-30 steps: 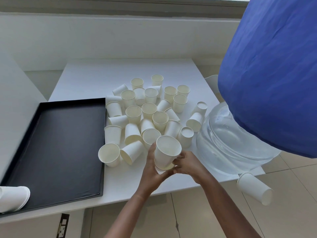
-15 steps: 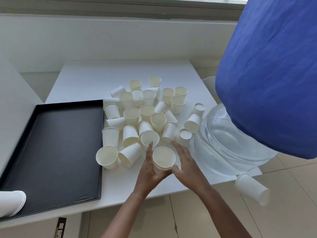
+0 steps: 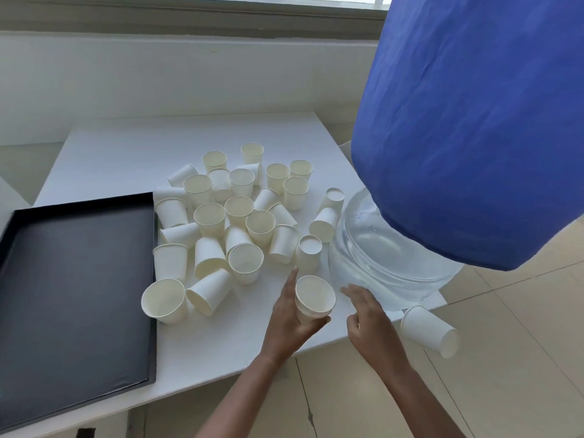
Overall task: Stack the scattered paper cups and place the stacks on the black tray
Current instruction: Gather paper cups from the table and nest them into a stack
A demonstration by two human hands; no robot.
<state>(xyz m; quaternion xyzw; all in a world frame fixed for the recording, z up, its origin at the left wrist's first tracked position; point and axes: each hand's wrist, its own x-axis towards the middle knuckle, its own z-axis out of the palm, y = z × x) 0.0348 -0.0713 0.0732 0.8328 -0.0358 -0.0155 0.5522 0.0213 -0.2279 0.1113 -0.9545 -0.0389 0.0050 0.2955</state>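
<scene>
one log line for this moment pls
stage: stacking | left hand: holds cup stack | right hand: open, apart from stack | loose cups: scattered beside black tray

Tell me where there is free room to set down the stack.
The tray is bare where visible. The table is free between tray and left hand with the stack, and behind the cups. From tray edge to bottle, cups crowd it.

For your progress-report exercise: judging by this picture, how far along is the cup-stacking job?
Done: nothing visible; no stack shows on the black tray. In hand: the left hand grips a short stack of paper cups, seemingly two nested; the right hand hovers open beside it. Left: the loose cups on the white table, upright, inverted or tipped, one cup beyond its edge, and moving stacks to the tray.
</scene>
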